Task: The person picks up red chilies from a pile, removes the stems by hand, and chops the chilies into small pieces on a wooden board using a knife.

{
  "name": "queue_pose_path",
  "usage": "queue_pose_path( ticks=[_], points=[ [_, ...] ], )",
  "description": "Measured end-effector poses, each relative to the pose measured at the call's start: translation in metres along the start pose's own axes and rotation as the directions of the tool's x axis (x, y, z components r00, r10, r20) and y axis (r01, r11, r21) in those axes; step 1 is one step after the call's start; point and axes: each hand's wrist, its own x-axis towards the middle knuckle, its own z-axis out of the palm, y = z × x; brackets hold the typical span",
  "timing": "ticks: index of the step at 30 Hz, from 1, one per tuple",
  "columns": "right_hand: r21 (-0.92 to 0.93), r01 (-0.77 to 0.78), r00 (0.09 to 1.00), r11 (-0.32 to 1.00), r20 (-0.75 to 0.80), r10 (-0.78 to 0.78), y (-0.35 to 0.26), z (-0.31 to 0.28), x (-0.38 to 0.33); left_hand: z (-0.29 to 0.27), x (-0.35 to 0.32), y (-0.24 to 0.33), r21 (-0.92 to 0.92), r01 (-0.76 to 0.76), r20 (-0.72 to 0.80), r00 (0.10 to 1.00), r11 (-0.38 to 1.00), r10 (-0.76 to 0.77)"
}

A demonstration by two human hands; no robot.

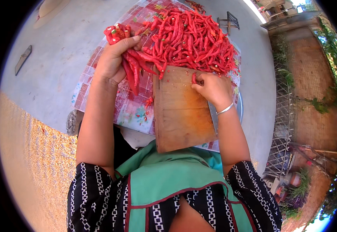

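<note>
My left hand (114,54) is closed round a bunch of long red chili peppers (133,71), raised over the left part of the table. Their stem ends stick up above my fist and the tips hang down below it. My right hand (213,87) is over the upper right of a wooden cutting board (182,120), pinching a small red chili pepper (194,78) between thumb and fingers. Beside my right wrist, a flat grey metal strip (213,116) lies along the board's right edge, partly hidden; I cannot tell what it is. Seeds and tiny red bits lie on the board's far end.
A large heap of red chili peppers (191,38) covers the table beyond the board. The tablecloth (126,112) is patterned red and white. A small folding stool (229,22) stands on the concrete floor at the far right. Yellow grain (48,150) is spread on the ground at left.
</note>
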Motion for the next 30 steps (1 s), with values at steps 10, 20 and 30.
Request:
queue_pose_path(
  ticks=[10, 20, 30],
  points=[
    [0.37, 0.46, 0.862, 0.807, -0.402, -0.308, -0.057, 0.01, 0.05, -0.011, -0.01, 0.033, 0.187, -0.088, -0.165, 0.979, 0.978, 0.12],
    [-0.168, 0.651, 0.714, 0.74, -0.194, -0.672, -0.141, 0.048, 0.115, -0.028, -0.024, 0.059, 0.286, -0.186, -0.251, 0.932, 0.94, 0.261],
    [-0.244, 0.739, 0.595, 0.628, -0.202, -0.778, -0.119, 0.025, 0.108, -0.033, -0.022, 0.067, 0.265, -0.2, -0.25, 0.931, 0.943, 0.268]
  ],
)
